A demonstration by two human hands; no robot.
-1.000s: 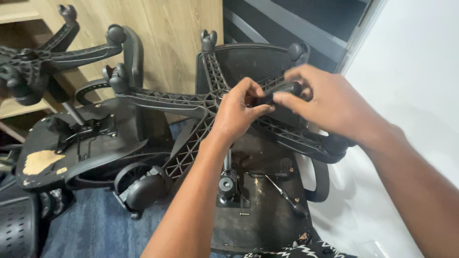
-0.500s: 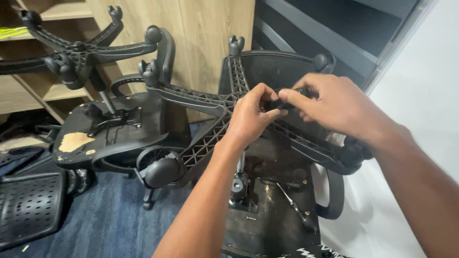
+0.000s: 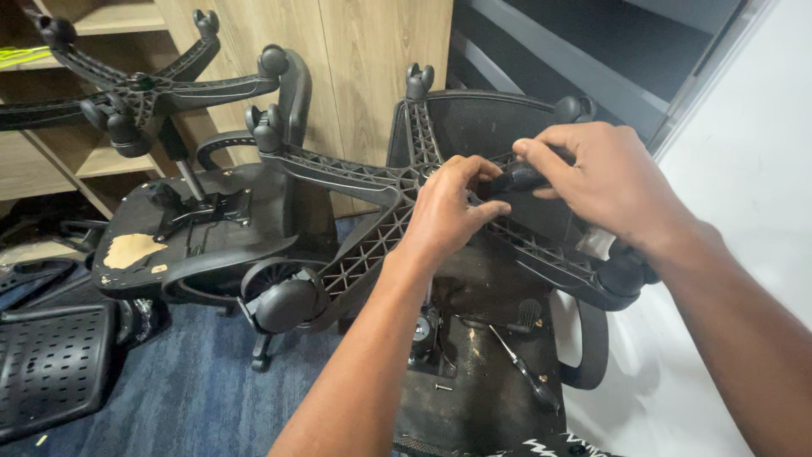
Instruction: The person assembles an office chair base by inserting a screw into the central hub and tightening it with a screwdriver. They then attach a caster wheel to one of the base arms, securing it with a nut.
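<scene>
At the hub of the upturned star base (image 3: 397, 182), a small black part (image 3: 518, 178) is being pinched by both hands: left hand (image 3: 444, 211) steadying it, right hand (image 3: 609, 182) clamping from above. Beneath, the overturned chair seat (image 3: 474, 398) is bracing everything; a caster (image 3: 288, 305) is hanging at one arm's end.

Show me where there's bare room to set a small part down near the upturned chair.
Blue carpet lies bare between the perforated black panel and the caster. The white floor right of the armrest is open. It is crowded at the star base, where the left hand and right hand work.
</scene>
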